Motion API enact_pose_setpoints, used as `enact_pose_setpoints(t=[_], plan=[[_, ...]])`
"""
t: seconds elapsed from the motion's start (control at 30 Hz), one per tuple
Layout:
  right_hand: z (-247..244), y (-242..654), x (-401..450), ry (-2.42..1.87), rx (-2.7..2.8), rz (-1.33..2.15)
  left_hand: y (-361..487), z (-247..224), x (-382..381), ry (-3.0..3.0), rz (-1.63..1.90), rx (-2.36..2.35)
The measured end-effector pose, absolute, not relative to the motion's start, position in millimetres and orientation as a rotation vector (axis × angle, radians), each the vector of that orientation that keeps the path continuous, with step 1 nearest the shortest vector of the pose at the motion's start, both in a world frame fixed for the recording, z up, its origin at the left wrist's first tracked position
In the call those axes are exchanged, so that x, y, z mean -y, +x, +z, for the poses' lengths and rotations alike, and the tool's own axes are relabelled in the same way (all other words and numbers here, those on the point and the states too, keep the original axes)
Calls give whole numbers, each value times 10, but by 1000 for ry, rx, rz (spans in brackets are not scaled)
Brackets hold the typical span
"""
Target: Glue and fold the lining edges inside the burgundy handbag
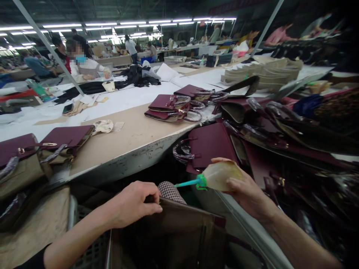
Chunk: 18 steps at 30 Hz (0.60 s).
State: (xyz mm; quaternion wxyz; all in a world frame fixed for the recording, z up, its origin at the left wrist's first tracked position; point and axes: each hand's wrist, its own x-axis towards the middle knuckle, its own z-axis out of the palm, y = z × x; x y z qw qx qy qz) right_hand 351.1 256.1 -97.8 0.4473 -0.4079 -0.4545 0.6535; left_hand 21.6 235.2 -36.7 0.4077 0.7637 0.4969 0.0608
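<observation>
My left hand (137, 203) pinches the top edge of a dark handbag (171, 235), whose brown inner side faces me at the lower middle. In my right hand (244, 186) is a squeeze bottle (221, 175), tilted on its side, with yellowish contents, a green cap and a long teal nozzle. The nozzle tip points left toward the bag's upper edge; whether it touches cannot be made out. Behind the edge shows a black-and-white checked cloth (171, 190). Close beyond the bottle lies a burgundy handbag (213, 144) with plastic-wrapped handles.
A long table (126, 134) covered with brown board crosses ahead. On it lie burgundy handbags (168, 104) and a crumpled cloth (103, 126). More bags (266, 149) are heaped at right, others (64, 138) at left. A masked co-worker (86, 69) sits across the table.
</observation>
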Motion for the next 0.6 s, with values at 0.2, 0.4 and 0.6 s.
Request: enact_pose_setpoints(t=[0.2,0.4,0.6], plan=[[-686,3497,-2511,-1168,1418,1397,252,-362,-2356,1928,210,-1129],[-465,3420,-2422,-1230,1635,1266,311,-384,-2382,1961,206,-1126],[-405,3373,-2418,-1256,1785,1141,312,-392,-2379,1943,219,-1119]])
